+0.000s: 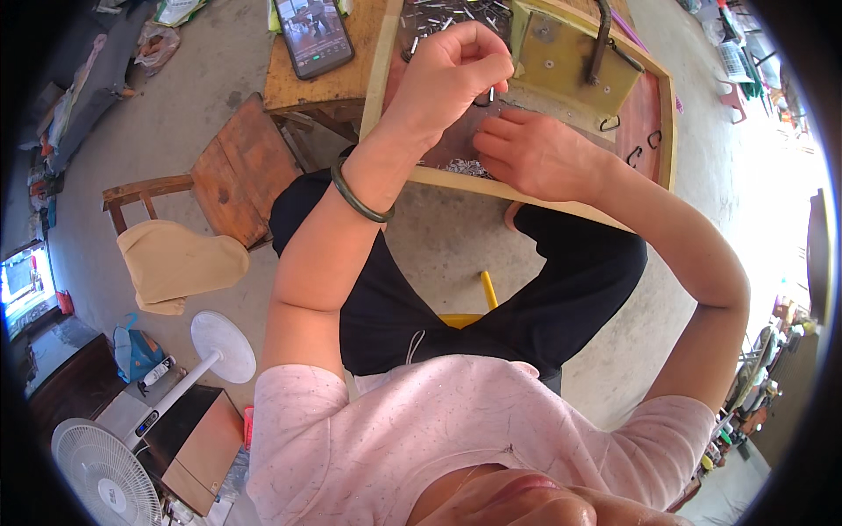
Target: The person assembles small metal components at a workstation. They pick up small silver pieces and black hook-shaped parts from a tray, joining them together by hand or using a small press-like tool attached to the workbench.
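My left hand [460,77], a dark green bangle on its wrist, is closed in a pinch over the wood-rimmed tray [526,201]. A small silvery pin [492,94] sticks out below its fingertips, beside a bit of dark curved wire. Just to the right and nearer, my right hand [548,156] has its fingers curled low over the tray; whatever they hold is hidden. Close by its fingers lies a pile of tiny silvery metal pieces [467,167]. Black C-shaped metal hooks [634,156] lie in the tray's right part.
A yellowish metal block [570,66] with a dark curved lever [600,44] stands at the tray's far right. Loose pins [456,13] lie at the far end. Left are a phone [314,39] on a wooden table, a wooden chair [232,171] and a white fan [107,478].
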`<state>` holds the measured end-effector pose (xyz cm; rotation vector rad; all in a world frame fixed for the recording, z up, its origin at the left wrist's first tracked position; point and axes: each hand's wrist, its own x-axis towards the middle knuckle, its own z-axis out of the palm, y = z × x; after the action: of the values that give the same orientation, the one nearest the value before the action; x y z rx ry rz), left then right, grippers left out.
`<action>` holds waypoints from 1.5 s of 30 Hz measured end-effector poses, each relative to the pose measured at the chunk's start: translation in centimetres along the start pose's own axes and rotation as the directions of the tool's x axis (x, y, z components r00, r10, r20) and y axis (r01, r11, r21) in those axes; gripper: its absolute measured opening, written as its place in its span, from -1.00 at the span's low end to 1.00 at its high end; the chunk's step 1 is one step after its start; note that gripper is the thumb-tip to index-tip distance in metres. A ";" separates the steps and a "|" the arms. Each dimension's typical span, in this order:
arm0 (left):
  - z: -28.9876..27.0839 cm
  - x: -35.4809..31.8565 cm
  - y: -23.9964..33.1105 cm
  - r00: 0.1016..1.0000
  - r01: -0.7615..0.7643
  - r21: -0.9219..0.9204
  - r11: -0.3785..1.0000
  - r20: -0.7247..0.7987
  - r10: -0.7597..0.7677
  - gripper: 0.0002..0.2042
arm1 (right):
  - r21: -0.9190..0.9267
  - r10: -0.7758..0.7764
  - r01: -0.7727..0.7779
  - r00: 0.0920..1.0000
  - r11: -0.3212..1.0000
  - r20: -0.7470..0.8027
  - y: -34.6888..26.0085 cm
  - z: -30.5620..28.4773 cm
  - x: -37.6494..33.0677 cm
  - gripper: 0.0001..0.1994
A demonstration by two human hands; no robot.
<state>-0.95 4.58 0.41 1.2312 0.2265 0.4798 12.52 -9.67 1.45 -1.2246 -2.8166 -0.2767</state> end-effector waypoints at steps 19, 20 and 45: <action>0.5 -0.2 0.3 0.946 0.152 0.060 0.987 0.281 -0.163 -0.92 | 0.640 0.672 -0.441 0.723 0.629 -0.161 1.3 -5.3 -2.8 -0.88; 0.5 -0.2 0.3 0.945 0.156 0.052 0.986 0.283 -0.164 -0.92 | 0.643 0.671 -0.438 0.724 0.628 -0.163 1.3 -5.2 -2.8 -0.88; 1.0 -0.3 -0.9 0.988 0.083 0.001 0.997 0.127 -0.083 -0.93 | 0.494 0.663 -0.475 0.671 0.728 -0.333 1.0 -4.8 -1.7 -0.79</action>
<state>-0.59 3.36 -0.14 1.2382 0.1671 0.3281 14.32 -11.16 6.08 -1.5929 -1.8062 -0.0025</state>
